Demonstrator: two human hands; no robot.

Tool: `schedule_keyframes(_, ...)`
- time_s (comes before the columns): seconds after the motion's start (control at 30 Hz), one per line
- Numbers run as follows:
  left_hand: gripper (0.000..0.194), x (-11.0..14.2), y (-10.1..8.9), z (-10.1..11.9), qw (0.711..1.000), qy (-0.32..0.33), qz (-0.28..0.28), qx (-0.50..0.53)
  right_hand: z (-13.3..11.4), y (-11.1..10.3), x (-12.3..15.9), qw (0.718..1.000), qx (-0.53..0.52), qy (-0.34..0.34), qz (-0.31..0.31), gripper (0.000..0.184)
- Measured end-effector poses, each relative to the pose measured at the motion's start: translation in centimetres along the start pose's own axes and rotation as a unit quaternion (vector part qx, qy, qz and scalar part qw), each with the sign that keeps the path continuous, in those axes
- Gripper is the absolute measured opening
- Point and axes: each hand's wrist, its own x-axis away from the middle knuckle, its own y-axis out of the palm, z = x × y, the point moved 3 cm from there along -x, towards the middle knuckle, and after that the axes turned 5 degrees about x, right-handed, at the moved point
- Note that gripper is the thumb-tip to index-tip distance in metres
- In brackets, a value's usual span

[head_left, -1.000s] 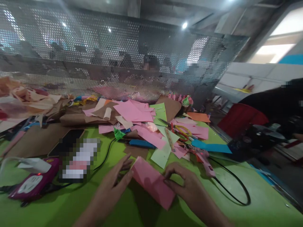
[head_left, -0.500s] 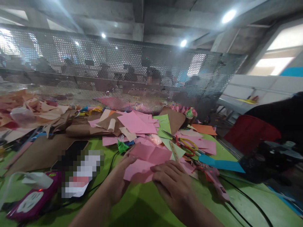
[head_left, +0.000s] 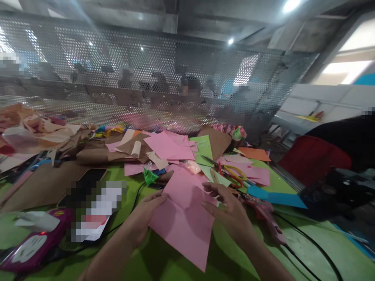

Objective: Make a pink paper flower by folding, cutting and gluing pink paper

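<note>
A pink sheet of paper (head_left: 186, 222), opened out with a crease across its middle, is held up over the green table. My left hand (head_left: 148, 212) grips its left edge, thumb on top and the other fingers partly hidden beneath. At the right edge, my right hand (head_left: 227, 207) has its thumb and fingers apart, close by the paper and not closed on it. Just beyond the sheet lie a bit of green wrapping (head_left: 150, 176), loose pink papers (head_left: 170, 145) and scissors with red and yellow handles (head_left: 234, 173).
A pink glue gun (head_left: 271, 222) with a black cord lies on the right beside a blue strip (head_left: 277, 196). To the left are a phone (head_left: 88, 181) and a purple power strip (head_left: 35, 244). Brown paper (head_left: 43, 179) and a perforated metal screen (head_left: 131, 78) stand behind.
The folded pink paper has been opened into a larger sheet and turned. My right hand has lifted off it and moved right; my left hand keeps hold of its left side.
</note>
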Motion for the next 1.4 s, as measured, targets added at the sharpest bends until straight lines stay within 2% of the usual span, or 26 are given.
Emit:
schedule_keyframes(0.1, 0.028, 0.1, -0.1, 0.1, 1.0, 0.001, -0.007, -0.012, 0.4, 0.4, -0.1, 0.989, -0.108, 0.079, -0.058, 0.042)
schedule_keyframes(0.17, 0.029, 0.2, -0.1, 0.2, 1.0, 0.001, -0.021, -0.02, 0.5, 0.8, 0.0, 0.97, -0.178, 0.113, -0.118, 0.033)
schedule_keyframes(0.23, 0.032, 0.3, 0.0, 0.3, 0.998, 0.005, -0.062, -0.031, 0.5, 1.2, 0.2, 0.952, -0.23, 0.136, -0.152, 0.027)
schedule_keyframes(0.33, 0.036, 0.3, 0.4, 0.4, 0.99, 0.01, -0.122, -0.064, 0.7, 1.2, 0.3, 0.943, -0.265, 0.157, -0.128, 0.025)
schedule_keyframes(0.4, 0.036, 0.4, 0.4, 0.3, 0.988, 0.005, -0.13, -0.084, 0.7, 1.2, 0.4, 0.943, -0.266, 0.162, -0.117, 0.024)
schedule_keyframes(0.47, 0.033, 0.3, 0.3, 0.2, 0.988, -0.004, -0.118, -0.099, 0.5, 1.0, 0.4, 0.95, -0.248, 0.152, -0.112, 0.025)
schedule_keyframes(0.53, 0.03, 0.2, 0.1, 0.0, 0.991, -0.005, -0.096, -0.098, 0.2, 0.6, 0.4, 0.962, -0.22, 0.124, -0.1, 0.035)
schedule_keyframes(0.6, 0.029, 0.0, -0.1, -0.2, 0.994, -0.006, -0.074, -0.083, 0.0, 0.0, 0.5, 0.976, -0.185, 0.073, -0.085, 0.047)
schedule_keyframes(0.67, 0.029, -0.2, -0.4, -0.3, 0.996, -0.005, -0.06, -0.065, -0.2, -0.5, 0.6, 0.985, -0.149, 0.007, -0.09, 0.045)
schedule_keyframes(0.73, 0.029, -0.5, -0.7, -0.5, 0.997, 0.002, -0.043, -0.058, -0.3, -0.8, 0.7, 0.987, -0.115, -0.048, -0.103, 0.045)
schedule_keyframes(0.87, 0.024, -0.7, -1.0, -0.6, 0.998, 0.007, -0.01, -0.066, -1.0, -1.2, 0.7, 0.989, -0.038, -0.113, -0.085, 0.066)
schedule_keyframes(0.93, 0.025, -0.7, -0.9, -0.5, 0.998, 0.002, -0.016, -0.054, -1.4, -1.0, 0.8, 0.986, 0.002, -0.14, -0.086, 0.068)
schedule_keyframes(1.13, 0.031, -0.6, -0.5, -0.3, 1.0, -0.007, -0.009, -0.019, -1.6, -0.3, 0.9, 0.972, 0.097, -0.18, -0.116, 0.061)
schedule_keyframes(1.27, 0.03, -0.2, -0.5, -0.1, 0.999, -0.005, -0.017, -0.04, -1.4, -0.1, 0.7, 0.975, 0.107, -0.161, -0.109, 0.035)
schedule_keyframes(1.4, 0.029, 0.1, -0.2, -0.2, 0.997, -0.012, -0.056, -0.06, -1.5, -0.3, 0.4, 0.985, 0.081, -0.121, -0.09, 0.017)
